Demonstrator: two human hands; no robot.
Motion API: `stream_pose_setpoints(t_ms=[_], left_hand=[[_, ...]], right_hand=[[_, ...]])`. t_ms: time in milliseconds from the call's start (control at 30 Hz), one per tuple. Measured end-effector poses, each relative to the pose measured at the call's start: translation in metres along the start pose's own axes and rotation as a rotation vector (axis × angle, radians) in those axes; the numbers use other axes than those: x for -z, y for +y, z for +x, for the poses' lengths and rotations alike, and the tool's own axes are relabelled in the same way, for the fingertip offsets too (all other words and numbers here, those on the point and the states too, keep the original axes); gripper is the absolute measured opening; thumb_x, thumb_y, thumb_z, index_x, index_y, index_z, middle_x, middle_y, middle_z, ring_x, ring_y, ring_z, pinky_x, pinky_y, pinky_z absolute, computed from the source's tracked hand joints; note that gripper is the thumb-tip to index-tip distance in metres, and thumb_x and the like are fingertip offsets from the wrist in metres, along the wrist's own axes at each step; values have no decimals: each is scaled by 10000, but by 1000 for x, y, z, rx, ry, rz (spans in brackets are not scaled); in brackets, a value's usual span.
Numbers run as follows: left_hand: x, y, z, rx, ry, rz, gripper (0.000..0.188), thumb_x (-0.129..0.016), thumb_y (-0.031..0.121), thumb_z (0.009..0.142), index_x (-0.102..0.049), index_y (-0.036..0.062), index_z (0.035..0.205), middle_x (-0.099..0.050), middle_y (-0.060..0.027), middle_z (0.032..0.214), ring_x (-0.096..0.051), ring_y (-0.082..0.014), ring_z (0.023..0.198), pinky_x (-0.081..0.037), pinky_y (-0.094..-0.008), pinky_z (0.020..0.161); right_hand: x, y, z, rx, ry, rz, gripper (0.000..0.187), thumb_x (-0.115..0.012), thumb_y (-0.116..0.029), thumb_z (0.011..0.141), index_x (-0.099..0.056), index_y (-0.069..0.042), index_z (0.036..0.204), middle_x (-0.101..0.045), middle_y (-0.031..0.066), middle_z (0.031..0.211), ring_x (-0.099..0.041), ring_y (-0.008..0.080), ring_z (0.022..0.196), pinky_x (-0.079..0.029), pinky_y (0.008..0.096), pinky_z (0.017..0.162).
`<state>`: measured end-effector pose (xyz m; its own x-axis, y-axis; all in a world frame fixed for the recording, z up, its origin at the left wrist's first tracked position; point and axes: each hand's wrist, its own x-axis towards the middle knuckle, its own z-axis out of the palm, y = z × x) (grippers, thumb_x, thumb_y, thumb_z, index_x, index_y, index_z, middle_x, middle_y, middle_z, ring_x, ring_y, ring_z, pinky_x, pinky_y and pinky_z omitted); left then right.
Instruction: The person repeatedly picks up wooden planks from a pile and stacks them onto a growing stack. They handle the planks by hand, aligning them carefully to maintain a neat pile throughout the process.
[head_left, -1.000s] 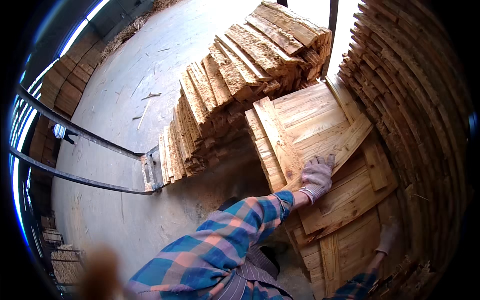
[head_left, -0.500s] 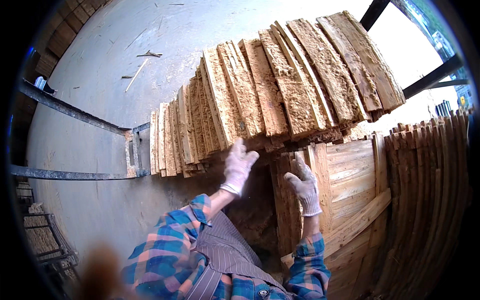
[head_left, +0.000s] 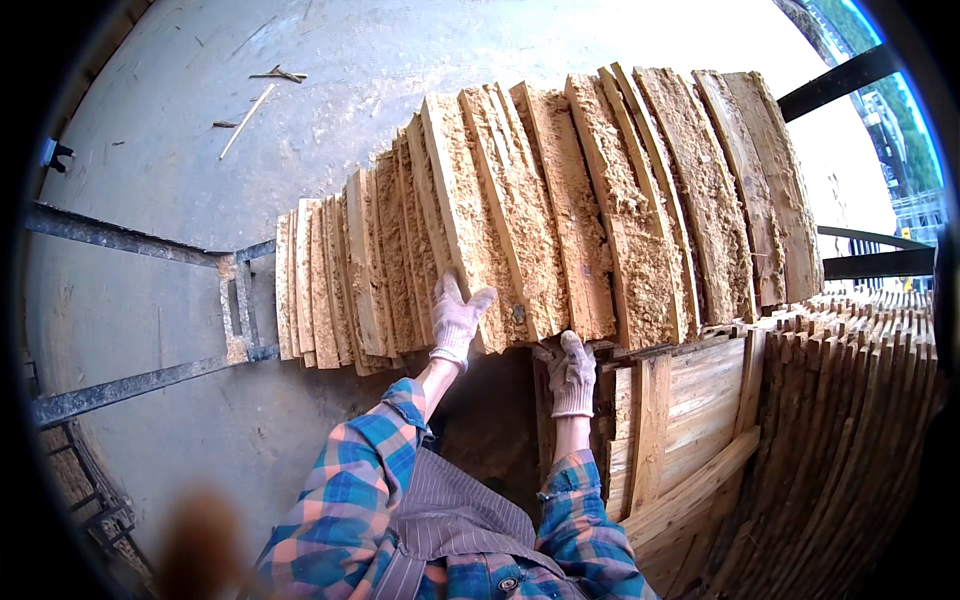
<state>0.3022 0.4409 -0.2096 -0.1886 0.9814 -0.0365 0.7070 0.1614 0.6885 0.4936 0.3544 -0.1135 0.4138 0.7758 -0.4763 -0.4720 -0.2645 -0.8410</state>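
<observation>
Both hands have moved up since a moment ago and now press on the rough boards point(head_left: 520, 210). Grey concrete floor point(head_left: 150, 300) lies under everything, with a metal rail point(head_left: 130, 245) across it and small sticks point(head_left: 262, 90) far off. No box or bin shows. Boards stand side by side on their thin edges, fanned out, with long sides running away from the person. Left hand point(head_left: 458, 322), in a white glove, lies flat and wide on a board's near end. Right hand point(head_left: 573, 375) curls under a board's bottom end. Smooth planks point(head_left: 690, 410) lean nearby on the right.
</observation>
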Motion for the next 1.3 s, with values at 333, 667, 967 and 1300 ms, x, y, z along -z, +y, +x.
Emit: stream_pose_setpoints(t_ms=[333, 667, 967, 1300], left_hand=[[31, -17, 0, 407, -269, -1353, 518, -316, 8, 959, -232, 134, 1455, -267, -351, 1412, -380, -333, 1309, -388, -302, 1044], [37, 12, 5, 431, -130, -756, 225, -599, 111, 872, -606, 63, 1092, -371, 92, 635, -309, -37, 521, -253, -215, 445], [44, -10, -97, 623, -188, -1017, 398, -508, 43, 892, -488, 45, 1289, -549, -8, 985, -428, -34, 612, -351, -192, 480], [72, -10, -176, 826, -227, -1264, 622, -419, 522, 942, -470, 32, 1322, -586, -37, 1166, -521, -50, 777, -460, -215, 613]], right_hand=[[-53, -4, -48, 119, -138, -480, 626, -758, -137, 749, -455, 7, 1278, -590, 78, 1074, -591, 186, 896, -489, 303, 801], [-61, 0, 8, 292, 3, -1435, 700, -613, -515, 822, -560, 114, 1125, -517, 327, 1216, -533, 425, 1091, -416, 460, 945], [9, 7, -63, 349, -198, -1169, 431, -668, -192, 841, -574, -6, 1218, -643, 136, 949, -617, 203, 875, -483, 314, 773], [53, 50, -80, 300, -472, -534, 543, -471, -330, 968, -355, -28, 1404, -455, 153, 1391, -544, 215, 1146, -409, 315, 974]])
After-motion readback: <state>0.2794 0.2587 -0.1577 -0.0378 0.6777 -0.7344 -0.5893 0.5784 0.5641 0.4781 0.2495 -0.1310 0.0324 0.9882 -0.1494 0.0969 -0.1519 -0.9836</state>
